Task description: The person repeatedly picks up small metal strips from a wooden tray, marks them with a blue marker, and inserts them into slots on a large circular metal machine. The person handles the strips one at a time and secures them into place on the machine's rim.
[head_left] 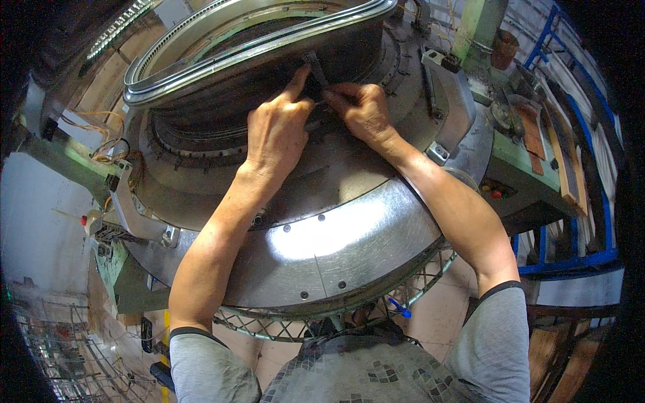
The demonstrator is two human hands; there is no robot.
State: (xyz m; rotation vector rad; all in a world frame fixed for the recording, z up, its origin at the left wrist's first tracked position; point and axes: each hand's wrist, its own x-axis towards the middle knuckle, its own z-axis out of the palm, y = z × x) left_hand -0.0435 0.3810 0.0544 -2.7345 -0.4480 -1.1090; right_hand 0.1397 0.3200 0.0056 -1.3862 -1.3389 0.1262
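Note:
Both my arms reach forward over a large round metal machine (322,269) with a polished front ring. My left hand (277,131) has its index finger stretched out against the dark curved wall (222,107) of the central drum, its other fingers partly curled. Close to its right, my right hand (363,114) pinches the lower end of a narrow dark-grey strip (316,67) between thumb and fingers. The strip lies along the drum wall, its upper end near my left fingertip. What the strip is made of is too dark to tell.
A shiny metal rim (262,50) curves over the drum. Pale metal brackets (457,101) stand at both sides. Yellow cables (101,131) hang at left. A blue rack (571,262) and a green ledge (517,168) are at right. A lattice guard (269,327) runs below the front ring.

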